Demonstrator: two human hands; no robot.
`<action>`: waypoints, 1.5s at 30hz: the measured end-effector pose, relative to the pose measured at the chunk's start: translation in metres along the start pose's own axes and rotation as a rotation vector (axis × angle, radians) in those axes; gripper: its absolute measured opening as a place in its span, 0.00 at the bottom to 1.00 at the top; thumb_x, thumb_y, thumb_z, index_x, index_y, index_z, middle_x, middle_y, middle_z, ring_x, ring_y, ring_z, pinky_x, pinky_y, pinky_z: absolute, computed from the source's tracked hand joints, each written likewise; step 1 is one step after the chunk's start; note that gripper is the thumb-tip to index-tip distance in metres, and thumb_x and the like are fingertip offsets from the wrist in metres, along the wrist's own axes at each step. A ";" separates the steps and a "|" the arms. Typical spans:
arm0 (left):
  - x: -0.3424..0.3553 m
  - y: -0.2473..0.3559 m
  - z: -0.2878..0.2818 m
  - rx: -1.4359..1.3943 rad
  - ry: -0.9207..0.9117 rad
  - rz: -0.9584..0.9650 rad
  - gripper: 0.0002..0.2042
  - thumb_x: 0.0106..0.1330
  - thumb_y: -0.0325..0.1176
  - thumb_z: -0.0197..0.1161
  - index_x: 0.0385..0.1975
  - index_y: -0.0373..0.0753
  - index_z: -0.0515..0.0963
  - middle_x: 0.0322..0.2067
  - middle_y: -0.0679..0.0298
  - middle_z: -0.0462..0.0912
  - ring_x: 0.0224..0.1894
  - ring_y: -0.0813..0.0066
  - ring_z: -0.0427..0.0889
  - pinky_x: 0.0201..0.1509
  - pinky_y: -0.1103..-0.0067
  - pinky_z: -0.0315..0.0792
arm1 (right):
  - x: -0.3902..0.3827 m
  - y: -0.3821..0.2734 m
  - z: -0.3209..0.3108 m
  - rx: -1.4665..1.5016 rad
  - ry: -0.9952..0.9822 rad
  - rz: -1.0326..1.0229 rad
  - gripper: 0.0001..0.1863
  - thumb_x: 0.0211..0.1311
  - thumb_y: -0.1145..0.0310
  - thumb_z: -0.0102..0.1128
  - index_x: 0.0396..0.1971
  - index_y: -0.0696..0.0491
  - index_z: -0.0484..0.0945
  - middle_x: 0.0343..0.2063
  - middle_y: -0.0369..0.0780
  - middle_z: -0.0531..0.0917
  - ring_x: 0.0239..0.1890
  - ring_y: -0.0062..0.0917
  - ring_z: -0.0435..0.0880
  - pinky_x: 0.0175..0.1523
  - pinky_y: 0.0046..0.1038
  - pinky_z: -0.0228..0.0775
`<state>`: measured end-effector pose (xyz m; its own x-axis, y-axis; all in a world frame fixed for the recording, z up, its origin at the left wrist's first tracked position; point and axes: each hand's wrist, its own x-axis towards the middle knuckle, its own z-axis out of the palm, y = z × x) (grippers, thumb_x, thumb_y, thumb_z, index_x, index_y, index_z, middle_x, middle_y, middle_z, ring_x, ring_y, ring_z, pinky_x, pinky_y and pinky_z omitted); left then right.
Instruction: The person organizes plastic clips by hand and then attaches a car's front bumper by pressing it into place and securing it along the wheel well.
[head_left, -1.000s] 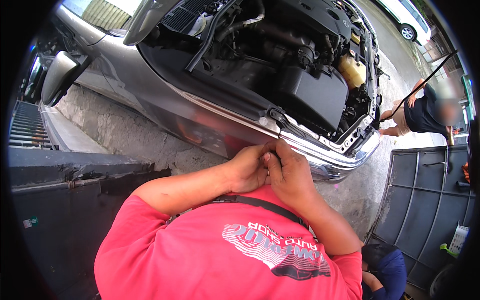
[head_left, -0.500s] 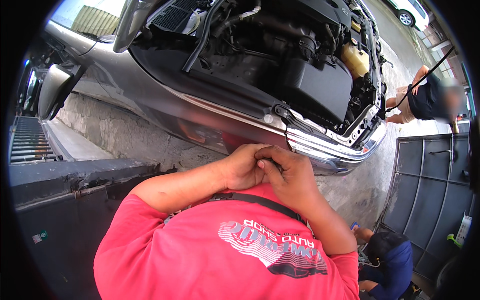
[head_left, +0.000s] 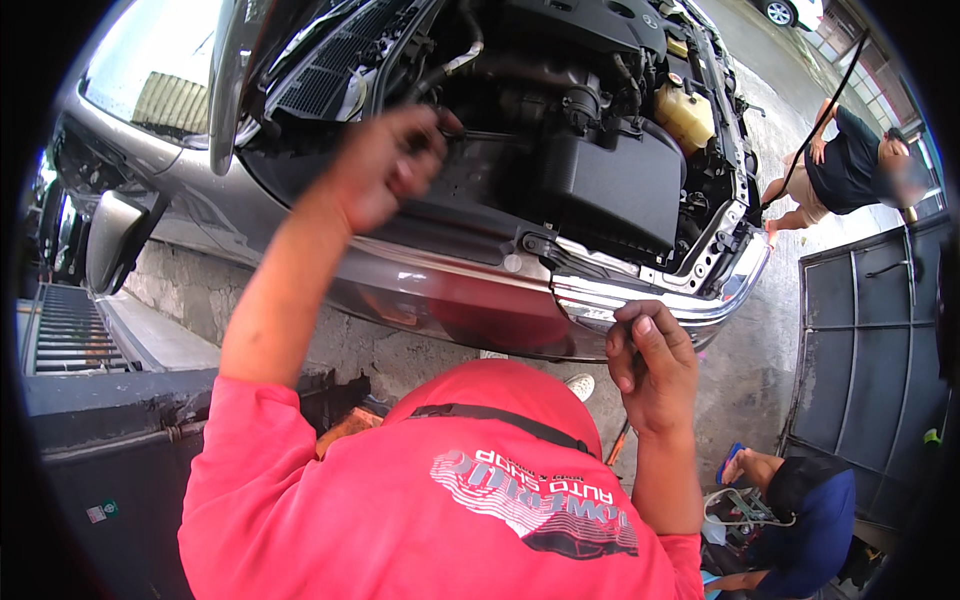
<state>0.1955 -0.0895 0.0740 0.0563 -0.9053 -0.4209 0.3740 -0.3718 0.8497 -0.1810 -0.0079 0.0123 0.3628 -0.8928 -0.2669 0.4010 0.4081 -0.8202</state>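
My left hand [head_left: 395, 160] is raised over the near edge of the engine bay [head_left: 510, 95] of a grey car, left of the black plastic airbox [head_left: 605, 195]. Its fingers are curled but smeared by motion, and I cannot tell whether it holds anything. My right hand [head_left: 650, 360] is lower, in front of the fender's chrome-bright edge [head_left: 590, 280], with fingers bent and closed toward the thumb; what they hold, if anything, is too hidden to name. A yellowish reservoir [head_left: 685, 115] sits at the bay's right.
A standing person [head_left: 840, 165] in a dark shirt is by the car's front. A crouching person [head_left: 800, 530] in blue is at lower right. Dark metal panels stand at right [head_left: 860, 350] and lower left [head_left: 100, 480]. A grate [head_left: 70, 330] lies at left; a white car is beyond.
My hands have parted from together at my chest: the left rose forward over the engine bay, the right moved slightly right. The crouching person shows more at lower right.
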 end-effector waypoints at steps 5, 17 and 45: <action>0.124 0.097 -0.132 0.931 0.647 0.544 0.17 0.69 0.38 0.57 0.46 0.33 0.86 0.43 0.49 0.83 0.45 0.56 0.80 0.45 0.66 0.72 | -0.008 0.023 -0.029 0.060 0.073 -0.008 0.10 0.80 0.66 0.56 0.48 0.57 0.81 0.30 0.42 0.84 0.17 0.15 0.70 0.22 0.16 0.59; 0.232 0.142 -0.220 1.767 0.703 0.370 0.21 0.66 0.54 0.69 0.49 0.47 0.90 0.49 0.50 0.90 0.55 0.49 0.87 0.62 0.61 0.78 | -0.030 0.063 -0.060 0.127 0.266 0.046 0.10 0.79 0.63 0.59 0.46 0.55 0.81 0.28 0.39 0.83 0.17 0.14 0.70 0.23 0.16 0.59; 0.224 0.146 -0.183 1.976 0.391 0.409 0.13 0.58 0.34 0.72 0.43 0.42 0.90 0.44 0.49 0.90 0.49 0.49 0.89 0.59 0.63 0.80 | -0.008 0.067 -0.039 0.141 0.171 0.135 0.08 0.79 0.68 0.57 0.47 0.55 0.81 0.29 0.37 0.84 0.19 0.14 0.71 0.24 0.17 0.60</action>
<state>0.4319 -0.3090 0.0461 0.1120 -0.9929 0.0389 -0.9882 -0.1155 -0.1011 -0.1893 0.0190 -0.0604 0.2780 -0.8428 -0.4609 0.4765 0.5376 -0.6956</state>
